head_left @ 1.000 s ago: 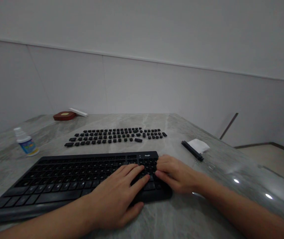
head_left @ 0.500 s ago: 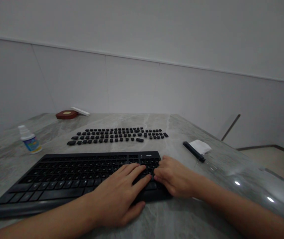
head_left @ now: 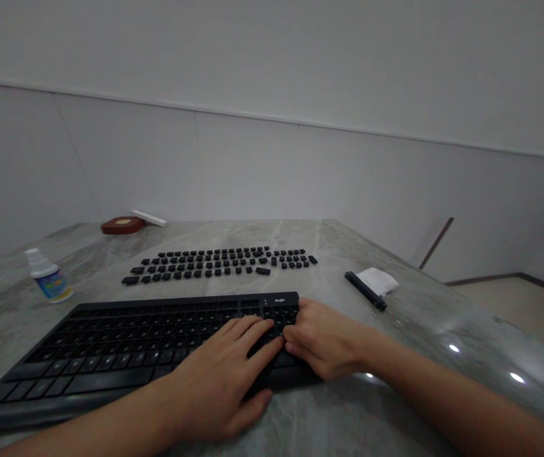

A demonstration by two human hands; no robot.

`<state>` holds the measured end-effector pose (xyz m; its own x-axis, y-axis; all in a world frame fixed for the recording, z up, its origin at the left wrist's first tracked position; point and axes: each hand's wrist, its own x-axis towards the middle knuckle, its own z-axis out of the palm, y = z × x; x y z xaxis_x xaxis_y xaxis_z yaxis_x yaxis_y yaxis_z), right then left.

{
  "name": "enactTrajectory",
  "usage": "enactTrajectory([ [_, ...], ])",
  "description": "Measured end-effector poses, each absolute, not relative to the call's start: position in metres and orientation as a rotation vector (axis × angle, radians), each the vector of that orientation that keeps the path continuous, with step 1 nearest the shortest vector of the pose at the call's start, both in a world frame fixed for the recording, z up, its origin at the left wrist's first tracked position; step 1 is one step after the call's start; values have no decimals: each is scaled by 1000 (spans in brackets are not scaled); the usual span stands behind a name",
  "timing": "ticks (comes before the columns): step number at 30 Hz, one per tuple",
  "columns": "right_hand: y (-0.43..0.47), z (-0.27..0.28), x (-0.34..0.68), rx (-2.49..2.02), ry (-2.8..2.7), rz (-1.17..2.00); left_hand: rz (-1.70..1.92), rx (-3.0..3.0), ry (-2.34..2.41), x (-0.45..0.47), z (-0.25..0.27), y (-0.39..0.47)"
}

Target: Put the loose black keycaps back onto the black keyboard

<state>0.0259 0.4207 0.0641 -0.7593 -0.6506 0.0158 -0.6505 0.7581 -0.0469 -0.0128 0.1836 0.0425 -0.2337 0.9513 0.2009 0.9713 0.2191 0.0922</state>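
A black keyboard (head_left: 124,339) lies on the grey marbled table, many of its upper key positions bare and its lower rows still capped. My left hand (head_left: 226,381) rests flat over its right part, fingers stretched out and apart, fingertips at the number pad. At the pad's right edge, my right hand (head_left: 326,339) is closed, its fingers curled down against the keyboard. Whatever may be between those fingers is hidden. Behind the keyboard, loose black keycaps (head_left: 205,263) are laid out in rows, with a smaller group (head_left: 295,259) to the right.
A white spray bottle (head_left: 49,276) with a blue label stands at the left. On the right lies a dark bar-shaped object (head_left: 365,291) beside a white tissue (head_left: 377,280). A reddish-brown case (head_left: 122,225) and a white strip (head_left: 149,218) sit at the back by the wall.
The whole view has shifted slightly, so everything appears a little further left. Both hands keep nearly the same pose and place on the keyboard.
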Motion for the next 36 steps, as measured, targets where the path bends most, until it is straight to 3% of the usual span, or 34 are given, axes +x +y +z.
enactTrajectory([
  [8,455,59,27,-1135,3062,-763,-335,-1885,-2348,-14,41,183],
  [12,447,60,28,-1208,2949,-949,-343,-1883,-2341,-14,41,183],
  [21,446,55,28,-1070,3004,-956,-352,-1882,-2339,-13,43,183],
  [36,446,59,26,-1335,2874,-1008,-352,-1873,-2334,-14,41,183],
])
